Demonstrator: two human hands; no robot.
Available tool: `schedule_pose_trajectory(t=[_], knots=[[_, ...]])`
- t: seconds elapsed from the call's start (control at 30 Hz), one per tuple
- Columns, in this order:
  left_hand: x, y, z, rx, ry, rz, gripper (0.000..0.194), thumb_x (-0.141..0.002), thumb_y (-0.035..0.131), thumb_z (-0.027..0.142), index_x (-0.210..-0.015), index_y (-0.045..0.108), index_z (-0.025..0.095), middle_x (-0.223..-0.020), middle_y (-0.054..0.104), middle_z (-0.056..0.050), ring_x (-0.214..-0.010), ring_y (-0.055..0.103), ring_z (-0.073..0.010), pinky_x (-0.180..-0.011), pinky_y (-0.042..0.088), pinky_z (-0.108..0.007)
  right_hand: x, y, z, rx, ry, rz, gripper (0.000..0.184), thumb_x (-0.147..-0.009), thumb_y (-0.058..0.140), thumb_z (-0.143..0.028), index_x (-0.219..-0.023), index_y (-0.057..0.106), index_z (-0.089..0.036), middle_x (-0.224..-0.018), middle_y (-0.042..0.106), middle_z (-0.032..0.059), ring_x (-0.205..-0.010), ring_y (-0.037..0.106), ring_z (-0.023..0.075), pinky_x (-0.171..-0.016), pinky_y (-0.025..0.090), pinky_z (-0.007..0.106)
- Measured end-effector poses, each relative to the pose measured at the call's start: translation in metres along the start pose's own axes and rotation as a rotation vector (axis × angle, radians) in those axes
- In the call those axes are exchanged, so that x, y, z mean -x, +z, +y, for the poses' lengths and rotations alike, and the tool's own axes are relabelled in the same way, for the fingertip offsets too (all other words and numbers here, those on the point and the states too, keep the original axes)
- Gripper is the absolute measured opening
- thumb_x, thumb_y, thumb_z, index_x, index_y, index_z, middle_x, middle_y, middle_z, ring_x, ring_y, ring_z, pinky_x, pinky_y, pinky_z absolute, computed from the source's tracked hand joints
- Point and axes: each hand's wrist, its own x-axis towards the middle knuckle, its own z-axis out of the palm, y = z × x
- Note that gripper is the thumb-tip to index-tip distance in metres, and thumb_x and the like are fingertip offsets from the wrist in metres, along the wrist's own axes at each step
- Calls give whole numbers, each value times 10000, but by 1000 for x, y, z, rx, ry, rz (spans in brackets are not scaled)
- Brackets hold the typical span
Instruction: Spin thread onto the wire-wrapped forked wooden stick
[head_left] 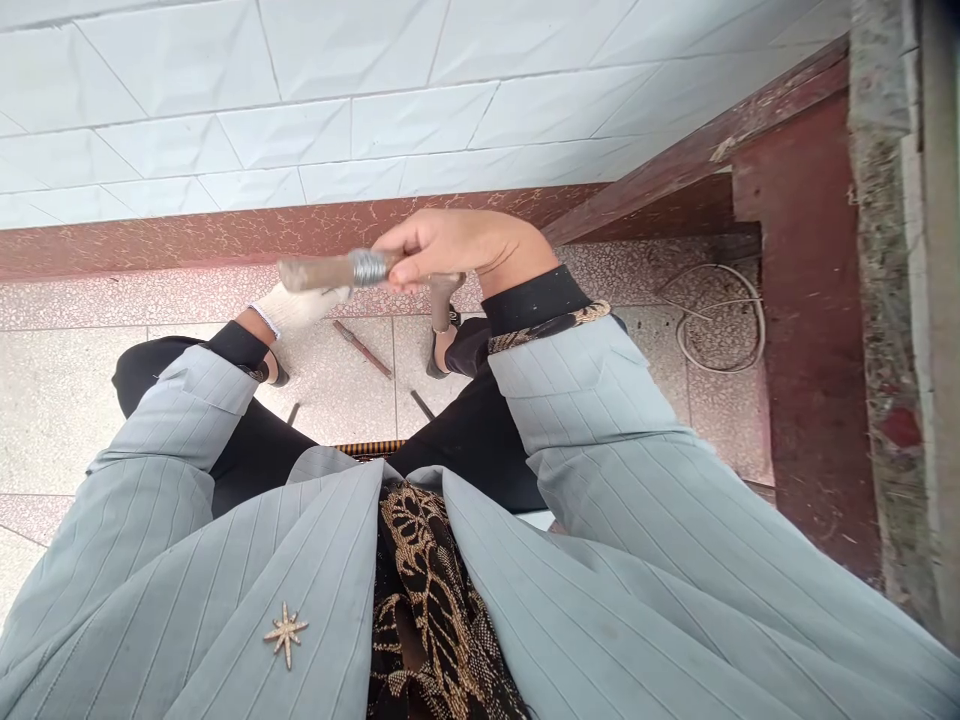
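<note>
My right hand [442, 245] is bare and closed round a wooden stick [315, 273] with silvery wire [369, 267] wound about it. The stick points left, its blunt end slightly blurred. Below the right hand shows another brownish wooden piece [448, 290]; I cannot tell whether it belongs to the same thing. My left hand [300, 308], in a white knitted glove, is just under and behind the stick's left part. Its fingers are mostly hidden, so its grip does not show.
On the tiled floor between my feet lies a thin reddish-brown stick [363, 349]. A white-tiled wall [300, 130] with a red-brown base stands ahead. To the right are a coiled pale cable [759, 320] and a dark red wooden frame [817, 330].
</note>
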Motion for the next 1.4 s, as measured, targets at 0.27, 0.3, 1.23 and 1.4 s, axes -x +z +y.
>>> schedule_pose_trajectory(t=[0.27,0.3,1.23,1.4], knots=[[2,4,9,219,126,-251,327,-991,485,348,-1094,748,182,-859,707,-35,-747,603,-156,-736,489,-298,-12,-12,19,-23,174,680,274,-940,700,-535,-834,592,-306,-831,663,44,-726,571,204,-671,503,350],[4,3,11,255,134,-290,329,-993,492,362,-1091,748,180,-868,714,-40,-745,602,-154,-733,488,-293,-15,-12,20,124,268,680,216,-967,667,-506,-895,627,-307,-873,693,57,-772,612,224,-701,518,366],[-6,7,-4,158,33,-27,269,-968,488,259,-1038,737,181,-924,719,-45,-779,616,-169,-775,504,-323,1,-10,3,-55,-6,231,205,-954,750,-335,-866,616,-207,-787,577,-10,-683,477,117,-683,421,283],[-1,15,7,189,123,-214,328,-979,466,297,-1106,746,179,-934,752,-46,-799,653,-168,-783,511,-298,-15,-10,15,187,270,621,213,-1024,608,-472,-967,611,-267,-940,693,65,-796,598,198,-749,539,348]])
